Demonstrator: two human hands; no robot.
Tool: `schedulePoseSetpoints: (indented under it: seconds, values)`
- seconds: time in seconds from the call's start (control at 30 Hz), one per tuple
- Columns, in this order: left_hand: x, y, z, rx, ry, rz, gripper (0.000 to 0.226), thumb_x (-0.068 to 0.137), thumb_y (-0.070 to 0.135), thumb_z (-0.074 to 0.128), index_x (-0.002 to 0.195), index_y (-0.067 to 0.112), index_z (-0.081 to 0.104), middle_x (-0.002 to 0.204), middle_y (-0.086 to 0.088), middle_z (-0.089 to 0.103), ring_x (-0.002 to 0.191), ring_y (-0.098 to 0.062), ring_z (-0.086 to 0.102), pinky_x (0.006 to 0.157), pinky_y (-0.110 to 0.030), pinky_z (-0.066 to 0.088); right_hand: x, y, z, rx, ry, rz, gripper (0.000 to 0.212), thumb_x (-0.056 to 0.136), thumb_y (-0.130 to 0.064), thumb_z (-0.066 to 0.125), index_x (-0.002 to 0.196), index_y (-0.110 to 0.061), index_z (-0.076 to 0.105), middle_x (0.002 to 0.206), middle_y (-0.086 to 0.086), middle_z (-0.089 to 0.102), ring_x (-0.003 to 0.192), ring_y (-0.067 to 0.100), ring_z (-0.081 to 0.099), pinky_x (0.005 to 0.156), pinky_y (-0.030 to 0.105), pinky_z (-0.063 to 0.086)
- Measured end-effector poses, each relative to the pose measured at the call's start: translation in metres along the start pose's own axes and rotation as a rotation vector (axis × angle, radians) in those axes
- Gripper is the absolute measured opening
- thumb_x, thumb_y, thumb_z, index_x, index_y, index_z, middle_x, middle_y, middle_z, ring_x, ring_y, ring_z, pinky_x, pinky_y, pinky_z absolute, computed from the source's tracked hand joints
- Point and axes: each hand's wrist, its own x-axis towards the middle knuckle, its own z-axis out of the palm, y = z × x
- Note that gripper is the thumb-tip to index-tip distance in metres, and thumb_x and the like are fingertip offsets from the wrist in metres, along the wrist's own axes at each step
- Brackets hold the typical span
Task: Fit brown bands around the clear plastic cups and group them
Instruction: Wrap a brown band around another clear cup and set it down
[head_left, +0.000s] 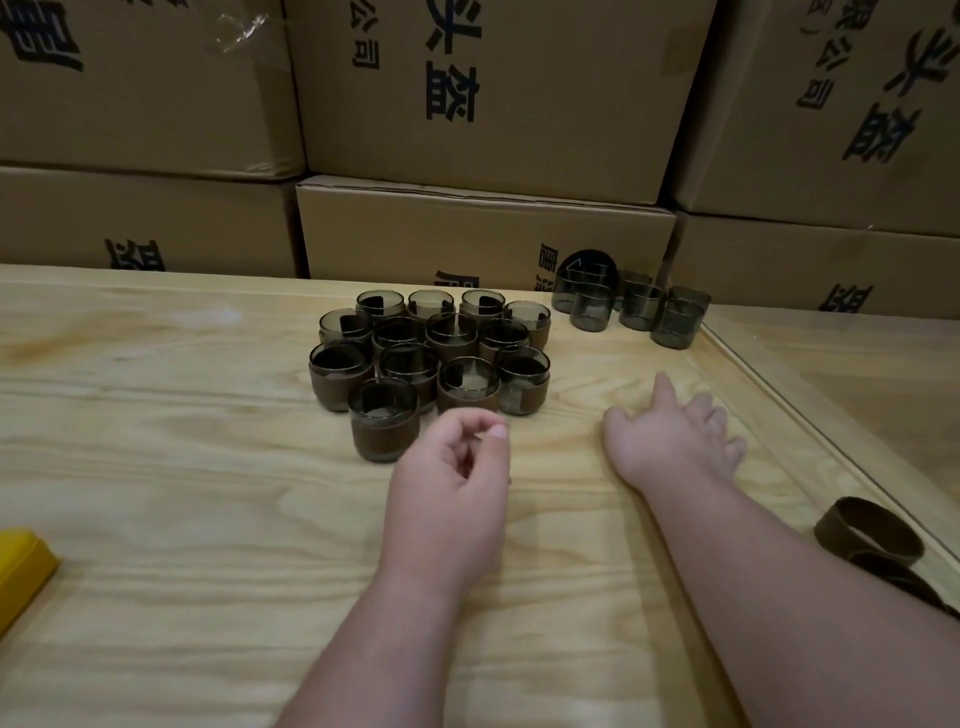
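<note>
1. Neither grip holds anything: the left hand hovers just in front of the nearest banded cup with its fingers loosely curled and nothing between them, while the right hand lies low over the worktop, forefinger stretched forward and the other fingers relaxed.

2. That nearest cup stands upright at the front of a tight cluster of banded cups, each touching its neighbours. Packing them together keeps finished pieces apart from unfinished ones, so I judge this cluster to be the "done" group.

3. A smaller group of bare clear cups stands at the far right of the worktop, near the cardboard boxes stacked behind. They carry no brown wrap, so they look like the remaining stock. They stand well apart from the finished cluster, which avoids mixing.

4. Loose brown bands lie at the near right edge of the worktop, beside the right forearm. Bands and bare cups both sit on the right side, so each can be fetched with the right hand.

5. The right forefinger points towards the bare cups, which suggests a reach for the next one, though that is only a judgement.

6. A yellow object lies at the left edge; what it is cannot be told.

7. Most cups appear banded, so the task seems well advanced.
</note>
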Motion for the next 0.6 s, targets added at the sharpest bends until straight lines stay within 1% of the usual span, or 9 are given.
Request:
schedulePoseSetpoints:
  seconds: [0.07, 0.1, 0.17, 0.23, 0.3, 0.4, 0.5, 0.6]
  values:
    - [0.000, 0.000, 0.002, 0.034, -0.033, -0.018, 0.013, 0.096, 0.030, 0.065, 0.092, 0.042, 0.069, 0.073, -0.006, 0.068, 0.063, -0.023, 0.063, 0.061, -0.043, 0.054, 0.021, -0.005, 0.003, -0.024, 0.056, -0.016, 0.081, 0.092, -0.060, 0.035, 0.164, -0.035, 0.007, 0.172, 0.016, 0.003, 0.158, 0.037, 0.004, 0.126, 0.059, 0.007]
    - [0.001, 0.000, 0.002, 0.046, -0.038, -0.021, 0.014, 0.095, 0.032, 0.065, 0.092, 0.045, 0.069, 0.074, -0.004, 0.069, 0.065, -0.023, 0.065, 0.061, -0.041, 0.054, 0.031, -0.008, 0.005, -0.032, 0.094, -0.035, 0.081, 0.092, -0.060, 0.036, 0.164, -0.035, 0.007, 0.172, 0.016, 0.002, 0.158, 0.037, 0.003, 0.125, 0.059, 0.006]
    - [0.001, -0.002, 0.003, 0.060, -0.039, -0.020, 0.015, 0.094, 0.032, 0.066, 0.091, 0.047, 0.069, 0.073, -0.001, 0.069, 0.059, -0.017, 0.062, 0.055, -0.031, 0.053, 0.050, -0.015, 0.007, -0.039, 0.161, -0.080, 0.082, 0.092, -0.061, 0.037, 0.164, -0.037, 0.007, 0.172, 0.015, 0.000, 0.158, 0.037, 0.001, 0.124, 0.063, 0.005]
    - [0.001, -0.002, 0.005, 0.053, -0.048, -0.037, 0.015, 0.092, 0.033, 0.066, 0.091, 0.047, 0.069, 0.070, 0.001, 0.068, 0.053, -0.009, 0.058, 0.050, -0.020, 0.047, 0.070, -0.024, 0.008, -0.050, 0.215, -0.140, 0.082, 0.091, -0.062, 0.038, 0.163, -0.039, 0.007, 0.173, 0.013, -0.001, 0.159, 0.036, 0.000, 0.122, 0.068, 0.004]
    - [0.002, -0.003, 0.006, 0.035, -0.050, -0.065, 0.015, 0.091, 0.034, 0.065, 0.090, 0.049, 0.069, 0.069, 0.000, 0.068, 0.052, -0.007, 0.057, 0.049, -0.018, 0.046, 0.091, -0.034, 0.010, -0.081, 0.270, -0.224, 0.080, 0.092, -0.063, 0.039, 0.162, -0.040, 0.008, 0.173, 0.012, 0.000, 0.159, 0.036, 0.002, 0.120, 0.071, 0.003]
    - [0.006, -0.003, 0.006, 0.015, 0.008, -0.107, 0.018, 0.088, 0.035, 0.065, 0.090, 0.052, 0.069, 0.067, -0.003, 0.068, 0.054, -0.006, 0.057, 0.053, -0.020, 0.049, 0.121, -0.049, 0.013, -0.111, 0.338, -0.331, 0.078, 0.094, -0.064, 0.040, 0.162, -0.040, 0.009, 0.173, 0.011, 0.005, 0.159, 0.034, 0.005, 0.122, 0.067, 0.002]
    - [0.008, -0.004, 0.009, 0.050, 0.040, -0.127, 0.022, 0.085, 0.031, 0.068, 0.084, 0.052, 0.069, 0.061, -0.002, 0.064, 0.052, -0.010, 0.056, 0.055, -0.015, 0.045, 0.148, -0.064, 0.016, -0.123, 0.377, -0.433, 0.077, 0.095, -0.063, 0.041, 0.163, -0.037, 0.013, 0.172, 0.011, 0.009, 0.159, 0.032, 0.009, 0.126, 0.061, 0.005]
    - [0.008, -0.006, 0.014, 0.082, 0.020, -0.115, 0.023, 0.080, 0.027, 0.073, 0.079, 0.050, 0.071, 0.049, 0.006, 0.054, 0.046, -0.004, 0.047, 0.052, -0.010, 0.040, 0.170, -0.080, 0.019, -0.175, 0.417, -0.477, 0.079, 0.094, -0.066, 0.041, 0.162, -0.036, 0.014, 0.172, 0.011, 0.012, 0.158, 0.031, 0.012, 0.126, 0.061, 0.008]
